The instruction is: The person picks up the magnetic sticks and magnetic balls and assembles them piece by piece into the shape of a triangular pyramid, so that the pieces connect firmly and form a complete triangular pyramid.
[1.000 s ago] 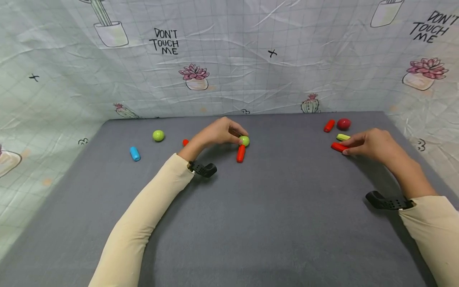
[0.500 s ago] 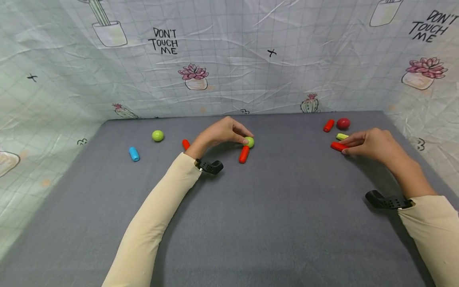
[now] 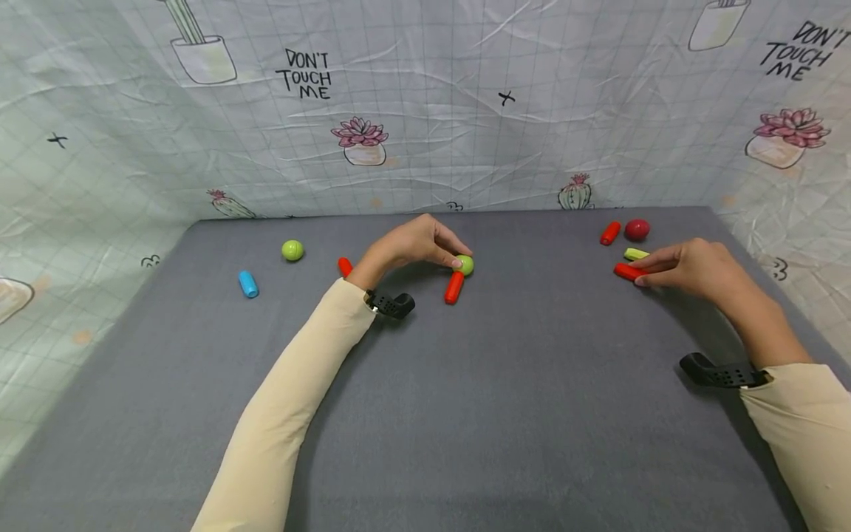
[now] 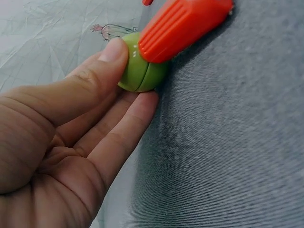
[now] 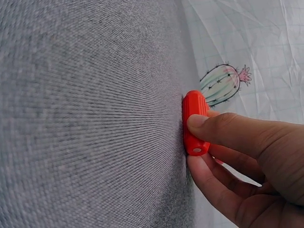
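Observation:
My left hand pinches a green ball between thumb and fingers. A ridged red magnetic rod touches the ball and points toward the near side of the table. In the left wrist view a seam runs across the ball. Over on the right, my right hand pinches another red magnetic rod, thumb on one side and fingers on the other. A metal dot shows in that rod's end. Just behind it lies a yellow-green rod, partly covered by the fingers.
A red rod and a red ball lie at the back right of the grey table. On the left are a green ball, a blue rod and a red rod, partly behind the left wrist. A printed curtain stands behind.
My left hand has shifted slightly right and nearer with the green ball and the red rod touching it. My right hand stays in place on its rod.

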`<action>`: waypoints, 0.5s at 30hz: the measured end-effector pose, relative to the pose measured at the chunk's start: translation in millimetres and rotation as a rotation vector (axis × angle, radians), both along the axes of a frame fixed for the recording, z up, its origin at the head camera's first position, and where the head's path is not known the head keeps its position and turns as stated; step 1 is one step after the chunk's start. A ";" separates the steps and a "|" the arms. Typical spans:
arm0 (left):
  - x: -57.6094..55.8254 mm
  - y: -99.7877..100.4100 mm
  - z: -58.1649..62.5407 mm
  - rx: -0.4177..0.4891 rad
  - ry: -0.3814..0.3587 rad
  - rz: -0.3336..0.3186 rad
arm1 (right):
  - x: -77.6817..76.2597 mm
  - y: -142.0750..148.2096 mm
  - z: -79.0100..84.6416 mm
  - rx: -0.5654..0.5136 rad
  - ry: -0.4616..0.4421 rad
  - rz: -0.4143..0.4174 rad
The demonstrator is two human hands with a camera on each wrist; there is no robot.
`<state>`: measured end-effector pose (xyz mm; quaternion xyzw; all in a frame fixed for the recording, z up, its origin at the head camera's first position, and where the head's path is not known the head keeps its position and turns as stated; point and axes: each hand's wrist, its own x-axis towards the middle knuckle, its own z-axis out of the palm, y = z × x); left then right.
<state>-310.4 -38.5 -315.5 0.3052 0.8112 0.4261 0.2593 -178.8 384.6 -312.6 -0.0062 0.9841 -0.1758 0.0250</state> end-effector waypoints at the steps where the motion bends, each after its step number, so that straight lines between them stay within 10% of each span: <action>1: -0.4 0.0 0.0 -0.006 0.002 -0.004 | 0.1 -0.1 -0.6 -0.004 -0.003 -0.002; 15: -4.7 5.2 3.2 -0.061 0.029 -0.021 | -5.3 -35.1 3.3 -0.019 0.042 0.092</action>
